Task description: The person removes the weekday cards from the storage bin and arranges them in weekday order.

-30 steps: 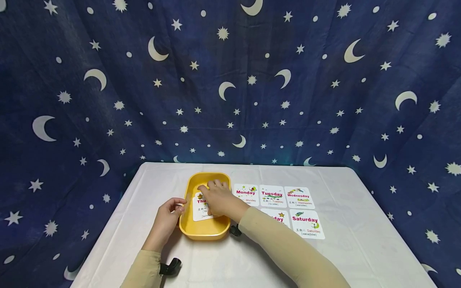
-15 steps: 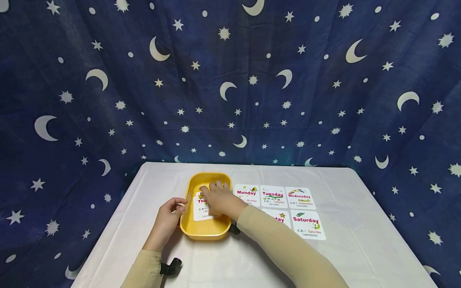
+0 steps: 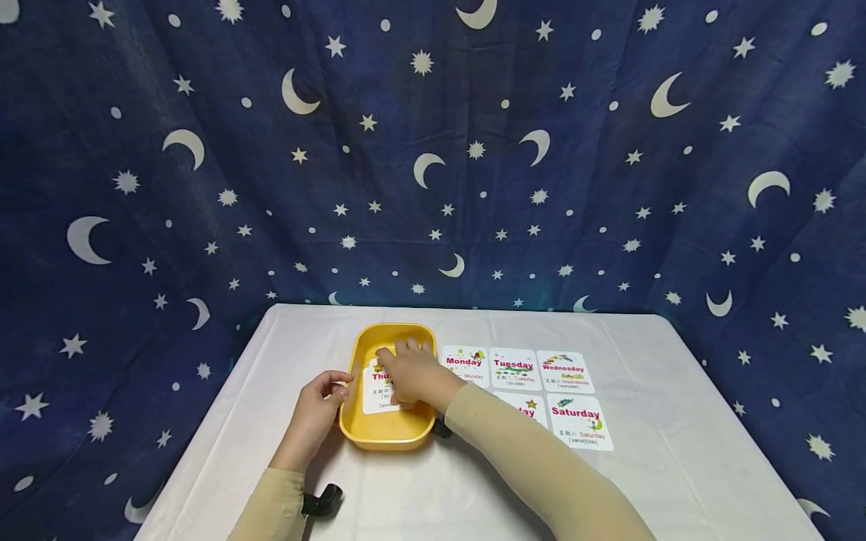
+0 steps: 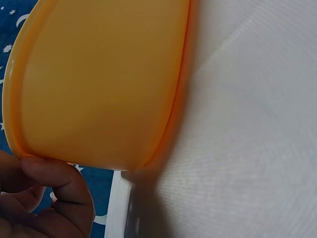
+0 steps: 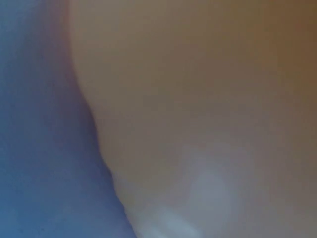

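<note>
My left hand (image 3: 318, 406) holds the left rim of a yellow tray (image 3: 386, 433), fingertips at the edge. In the left wrist view, the thumb (image 4: 57, 173) presses the orange-yellow tray wall (image 4: 99, 84) beside curled fingers. My right hand (image 3: 416, 376) reaches into the tray over a white "Thursday" card (image 3: 379, 391), with bent fingers covering its right side. Whether the fingers grip the card I cannot tell. Only a blurred, close surface fills most of the right wrist view.
Right of the tray lie a Monday card (image 3: 465, 362), a Tuesday card (image 3: 514, 370) and a Wednesday card (image 3: 565, 373). In front are a Saturday card (image 3: 580, 422) and another card (image 3: 531, 406) partly behind the right sleeve. A starry blue curtain (image 3: 379, 150) hangs behind the white table (image 3: 676, 451).
The head view shifts very slightly. Both hands, the tray and the cards keep nearly the same places.
</note>
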The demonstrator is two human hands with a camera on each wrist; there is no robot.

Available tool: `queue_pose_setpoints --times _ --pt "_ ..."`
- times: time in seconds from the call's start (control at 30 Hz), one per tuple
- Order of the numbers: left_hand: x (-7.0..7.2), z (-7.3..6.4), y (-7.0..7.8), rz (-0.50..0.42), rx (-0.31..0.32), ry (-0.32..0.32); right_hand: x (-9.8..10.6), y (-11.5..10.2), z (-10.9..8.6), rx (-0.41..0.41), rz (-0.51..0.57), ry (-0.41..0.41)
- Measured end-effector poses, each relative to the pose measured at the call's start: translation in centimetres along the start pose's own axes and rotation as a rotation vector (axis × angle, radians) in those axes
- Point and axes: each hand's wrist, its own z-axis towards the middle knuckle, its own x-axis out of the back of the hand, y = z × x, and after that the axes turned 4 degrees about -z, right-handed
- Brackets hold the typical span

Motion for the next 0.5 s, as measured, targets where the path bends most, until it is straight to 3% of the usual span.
queue_pose_setpoints --times 0.5 --pt "-0.01 -0.13 0.21 0.002 0.002 0.0 -0.48 0.19 -0.01 0.005 0.009 0.109"
